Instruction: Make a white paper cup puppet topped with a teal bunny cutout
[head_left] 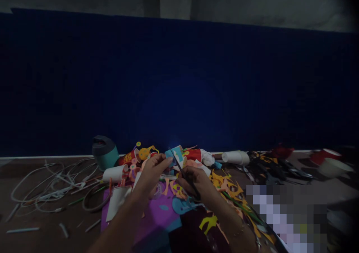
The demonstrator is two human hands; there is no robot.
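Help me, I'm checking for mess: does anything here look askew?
Yes: the white cables on the left lie in a loose tangle, a white cup lies on its side instead of upright, and orange paper scraps are strewn beside the right hand.

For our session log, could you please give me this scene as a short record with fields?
left hand: pinching light-blue paper
right hand: holding dark scissors, blades at the paper
below: purple sheet
to the left: tangled pale cables, teal-bodied container
to the right: white paper cups lying sideways
behind: blue panel
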